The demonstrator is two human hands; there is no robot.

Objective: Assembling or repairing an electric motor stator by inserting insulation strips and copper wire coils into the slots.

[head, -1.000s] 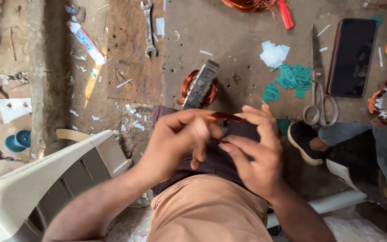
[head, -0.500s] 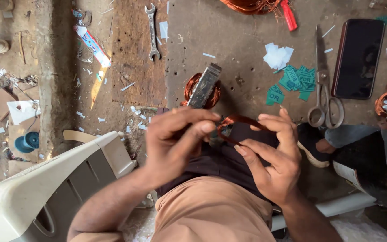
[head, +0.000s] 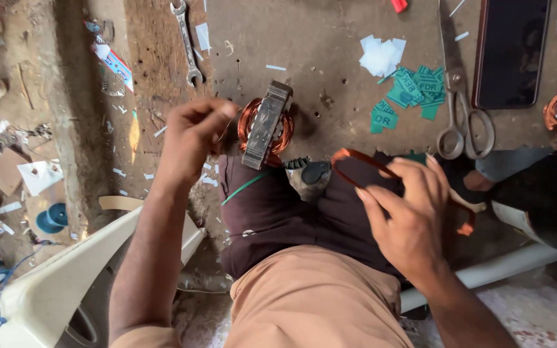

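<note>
Our left hand [head: 191, 138] pinches a thin copper wire [head: 225, 129] beside the stator [head: 265, 125] (fingers closed narrow); our right hand [head: 407, 216] grips a copper coil [head: 356, 158].

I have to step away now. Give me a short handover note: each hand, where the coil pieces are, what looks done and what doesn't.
Left hand: raised, fingers pinched, apparently on a thin copper wire strand; too fine to be sure.
Right hand: holds a loop of copper-coloured wire coil over the lap.
Grey metal stator core with copper winding: stands on the floor ahead of the knee, touched by neither hand.
Steel scissors and green paper slips: on the floor to the right.
Done: loop formed.
Left: loop not yet seated in the core.
</note>
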